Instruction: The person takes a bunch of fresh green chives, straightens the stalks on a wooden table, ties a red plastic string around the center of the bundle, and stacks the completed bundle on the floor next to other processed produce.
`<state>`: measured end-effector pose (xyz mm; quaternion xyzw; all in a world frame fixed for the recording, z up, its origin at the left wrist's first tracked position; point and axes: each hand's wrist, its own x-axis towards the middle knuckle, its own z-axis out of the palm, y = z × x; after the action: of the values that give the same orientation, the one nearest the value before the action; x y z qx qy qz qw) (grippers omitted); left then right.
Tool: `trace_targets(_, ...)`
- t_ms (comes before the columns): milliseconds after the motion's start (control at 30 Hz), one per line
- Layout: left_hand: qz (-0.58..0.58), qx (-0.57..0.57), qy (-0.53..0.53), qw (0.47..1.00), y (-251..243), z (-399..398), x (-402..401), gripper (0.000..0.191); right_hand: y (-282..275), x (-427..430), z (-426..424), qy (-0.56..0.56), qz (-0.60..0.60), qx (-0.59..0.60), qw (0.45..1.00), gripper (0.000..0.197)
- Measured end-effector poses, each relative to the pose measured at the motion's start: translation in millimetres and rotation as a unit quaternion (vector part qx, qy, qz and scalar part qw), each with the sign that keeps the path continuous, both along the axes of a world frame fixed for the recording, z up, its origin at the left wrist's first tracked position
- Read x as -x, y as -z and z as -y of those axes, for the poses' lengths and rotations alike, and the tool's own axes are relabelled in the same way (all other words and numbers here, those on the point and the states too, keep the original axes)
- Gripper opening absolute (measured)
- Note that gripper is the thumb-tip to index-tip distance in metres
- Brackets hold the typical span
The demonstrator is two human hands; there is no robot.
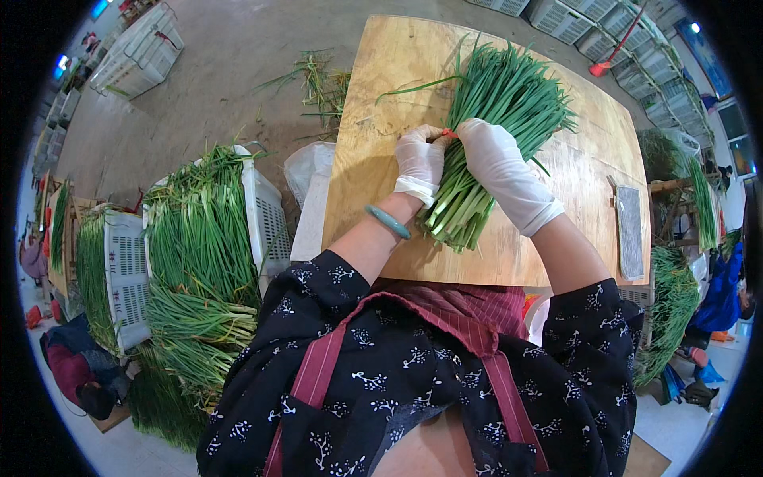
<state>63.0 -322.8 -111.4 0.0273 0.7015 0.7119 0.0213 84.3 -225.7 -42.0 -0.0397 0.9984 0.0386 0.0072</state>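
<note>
A thick bundle of Chinese chives lies across the wooden board, leaves pointing away and pale cut stems towards me. A short red tie shows at the bundle's left side. My left hand, in a white glove, pinches this tie between thumb and fingers. My right hand, gloved too, rests curled over the top of the bundle, its fingers closed where the tie runs under them. Its fingertips are hidden. One loose leaf sticks out to the left over the board.
The wooden board bears a grey flat pad at its right edge. To the left stands a white plastic crate heaped with chives. Loose trimmings litter the floor. Another person is at lower left.
</note>
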Motion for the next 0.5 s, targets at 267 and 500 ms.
trace_targets(267, -0.029, -0.002, -0.015, 0.999, -1.5, -0.7, -1.9, 0.011, -10.1, 0.9, 6.9, 0.007, 0.019, -0.007, 1.000, 0.010)
trace_targets(500, -0.017, 0.024, 0.042, 0.999, -5.4, 6.8, -4.8, 0.011, -9.9, 6.3, 3.9, -0.020, 0.039, -0.035, 0.998, 0.009)
